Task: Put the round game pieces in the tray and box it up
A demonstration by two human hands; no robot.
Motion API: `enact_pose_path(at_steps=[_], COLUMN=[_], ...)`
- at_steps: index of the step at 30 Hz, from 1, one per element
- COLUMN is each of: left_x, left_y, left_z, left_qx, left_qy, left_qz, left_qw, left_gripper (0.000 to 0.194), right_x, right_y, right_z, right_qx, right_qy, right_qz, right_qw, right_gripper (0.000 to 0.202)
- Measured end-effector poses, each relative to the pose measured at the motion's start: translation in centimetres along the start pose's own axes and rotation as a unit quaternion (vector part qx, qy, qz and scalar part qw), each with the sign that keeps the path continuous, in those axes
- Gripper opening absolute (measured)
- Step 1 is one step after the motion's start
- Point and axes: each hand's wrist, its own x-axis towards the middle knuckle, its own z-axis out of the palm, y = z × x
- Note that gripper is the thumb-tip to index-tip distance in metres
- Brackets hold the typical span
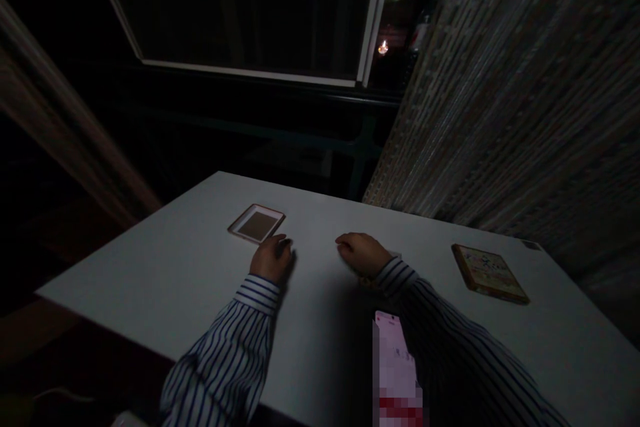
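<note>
Two striped sleeves (220, 353) come in from the near side, woven cloth with dark lines on white, bunched in soft folds. Between them a slim phone (395, 367) glows pinkish at the near part of the table (310, 307), which has a smooth, matte white top.

Left hand (270, 259) is loosely curled, thumb and fingertips a little apart, just beside the near right corner of the shallow tray (257, 223). Can't tell if a fingertip actually touches it. Right hand (364, 253) is palm down with the fingers bent and pressed together; can't tell if anything's pinched under there. Some small pale thing (395, 255) pokes out by that wrist, mostly hidden.

Container-wise, the tray sits on the table ahead of the left hand: open, rounded corners, thin brownish rim, pale inside, with a flat brown rectangle in it. Well off to the right of the right hand there's a flat box (490, 273), brown sides and a worn-looking printed top, contents not visible. Tiny dark square (531, 245) near the far right corner.

Past the table, a stringy, knobbly curtain (480, 93) hangs on the right, and beyond that it's a pale, straight-edged window frame (250, 73) around dark glass.
</note>
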Motion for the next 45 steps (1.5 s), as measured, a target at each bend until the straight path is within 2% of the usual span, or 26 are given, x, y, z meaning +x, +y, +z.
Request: enact_pose_path(at_steps=[9, 21, 26, 35, 45], left_x=[0.9, 0.8, 1.0, 0.9, 0.5], left_y=[-1.1, -1.4, -1.6, -1.3, -1.6], left_z=[1.8, 2.5, 2.8, 2.6, 2.9], left_qx=[0.075, 0.114, 0.126, 0.109, 0.031], left_qy=[-0.025, -0.024, -0.024, 0.0, 0.075], left_qz=[0.053, 0.052, 0.037, 0.037, 0.068], left_qw=[0.995, 0.992, 0.991, 0.993, 0.994], left_gripper=[0.036, 0.031, 0.03, 0.026, 0.03], right_x=[2.4, 4.8, 5.1, 5.4, 5.1], right_y=[-2.0, -3.8, -4.5, -4.1, -3.7], right_z=[2.0, 4.3, 4.6, 5.2, 5.2], right_qx=[0.0, -0.022, -0.037, -0.034, -0.025], right_qy=[-0.019, -0.049, -0.071, -0.068, -0.07], right_qz=[-0.022, -0.035, -0.028, -0.04, -0.035], right_qw=[1.0, 0.998, 0.996, 0.996, 0.997], right_gripper=[0.034, 0.032, 0.029, 0.031, 0.033])
